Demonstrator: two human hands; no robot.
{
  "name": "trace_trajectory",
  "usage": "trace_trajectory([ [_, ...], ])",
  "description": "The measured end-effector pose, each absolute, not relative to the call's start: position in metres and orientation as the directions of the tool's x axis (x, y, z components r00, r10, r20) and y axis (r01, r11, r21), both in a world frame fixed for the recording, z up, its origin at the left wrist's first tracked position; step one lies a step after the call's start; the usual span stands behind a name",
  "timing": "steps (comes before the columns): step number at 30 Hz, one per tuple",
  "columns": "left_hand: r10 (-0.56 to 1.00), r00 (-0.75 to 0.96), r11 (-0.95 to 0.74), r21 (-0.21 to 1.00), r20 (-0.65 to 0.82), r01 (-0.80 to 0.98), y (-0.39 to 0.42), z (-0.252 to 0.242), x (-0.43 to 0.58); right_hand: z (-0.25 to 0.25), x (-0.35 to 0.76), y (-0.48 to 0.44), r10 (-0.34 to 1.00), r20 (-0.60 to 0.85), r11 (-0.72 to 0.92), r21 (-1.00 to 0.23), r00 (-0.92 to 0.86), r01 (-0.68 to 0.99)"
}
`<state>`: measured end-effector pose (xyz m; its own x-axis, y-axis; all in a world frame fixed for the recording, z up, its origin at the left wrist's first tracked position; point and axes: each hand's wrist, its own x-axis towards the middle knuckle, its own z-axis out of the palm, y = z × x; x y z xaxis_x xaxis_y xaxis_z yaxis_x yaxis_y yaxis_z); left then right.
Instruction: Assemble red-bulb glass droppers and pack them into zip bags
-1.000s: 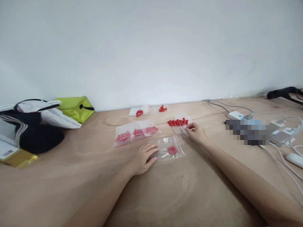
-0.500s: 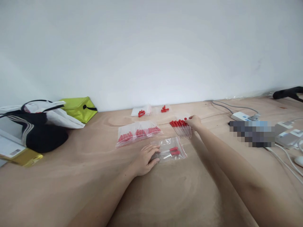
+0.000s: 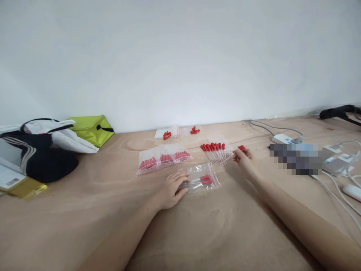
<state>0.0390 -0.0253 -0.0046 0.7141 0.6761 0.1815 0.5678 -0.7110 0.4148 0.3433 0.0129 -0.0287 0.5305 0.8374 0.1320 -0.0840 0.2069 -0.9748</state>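
Observation:
Near the middle of the table, my left hand (image 3: 172,191) rests with its fingers stretched and thumb apart on the near-left end of a clear zip bag (image 3: 194,186). Inside that bag lie red-bulbed droppers (image 3: 206,179). My right hand (image 3: 244,160) is closed on a dropper (image 3: 240,148), whose red bulb shows above the fingers and whose thin clear tube points left and down. Just left of it, a row of several loose droppers (image 3: 213,147) fans out, red bulbs toward the wall, with part of a clear bag (image 3: 220,139) behind them.
Filled zip bags (image 3: 165,156) overlap left of centre. Two more small bags (image 3: 166,134) with red bulbs lie by the wall. At left are a black cap (image 3: 50,162), a lime-green bag (image 3: 91,130) and a gold-sided box (image 3: 22,186). Power strips (image 3: 282,138) and cables occupy the right.
My right hand has pulled one dropper away from the right end of the row, moving right and toward me. My left hand stays on the bag. The view has shifted slightly.

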Motion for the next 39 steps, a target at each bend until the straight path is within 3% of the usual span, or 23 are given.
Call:
trace_trajectory([
  [8, 0.672, 0.721, -0.713, 0.412, 0.171, 0.567, -0.026, -0.003, 0.038, -0.032, 0.296, -0.015, 0.897, 0.060, 0.180, -0.955, 0.439, -0.237],
  [12, 0.681, 0.712, -0.707, 0.409, 0.172, 0.578, -0.025, -0.004, 0.038, -0.024, 0.284, -0.026, 0.952, 0.030, 0.109, -0.963, 0.305, -0.246],
  [17, 0.686, 0.707, -0.703, 0.402, 0.169, 0.586, -0.025, -0.006, 0.038, -0.021, 0.285, -0.035, 1.000, -0.010, -0.010, -1.000, 0.024, -0.004],
  [20, 0.688, 0.705, -0.702, 0.402, 0.171, 0.588, -0.025, -0.005, 0.039, -0.023, 0.285, -0.032, 0.999, -0.010, -0.006, -0.996, -0.051, 0.087],
  [24, 0.693, 0.701, -0.698, 0.401, 0.168, 0.593, -0.026, -0.004, 0.040, -0.026, 0.283, -0.028, 0.984, 0.099, 0.128, -0.969, -0.145, 0.211],
  [27, 0.680, 0.716, -0.710, 0.386, 0.158, 0.589, -0.025, -0.004, 0.040, -0.028, 0.286, -0.024, 0.952, 0.211, 0.284, -0.881, -0.222, 0.380],
  [30, 0.670, 0.729, -0.720, 0.363, 0.140, 0.592, -0.025, -0.004, 0.040, -0.027, 0.300, -0.009, 0.968, 0.242, 0.239, -0.820, -0.064, 0.520],
  [34, 0.670, 0.732, -0.721, 0.345, 0.126, 0.601, -0.025, -0.004, 0.039, -0.020, 0.330, 0.028, 0.914, 0.221, -0.092, -0.706, 0.341, 0.702],
  [36, 0.668, 0.733, -0.724, 0.344, 0.131, 0.598, -0.024, -0.005, 0.039, -0.016, 0.341, 0.047, 0.904, 0.145, -0.237, -0.612, 0.402, 0.754],
  [39, 0.666, 0.733, -0.725, 0.349, 0.138, 0.593, -0.024, -0.006, 0.039, -0.016, 0.347, 0.067, 0.904, 0.100, -0.290, -0.568, 0.415, 0.770],
])
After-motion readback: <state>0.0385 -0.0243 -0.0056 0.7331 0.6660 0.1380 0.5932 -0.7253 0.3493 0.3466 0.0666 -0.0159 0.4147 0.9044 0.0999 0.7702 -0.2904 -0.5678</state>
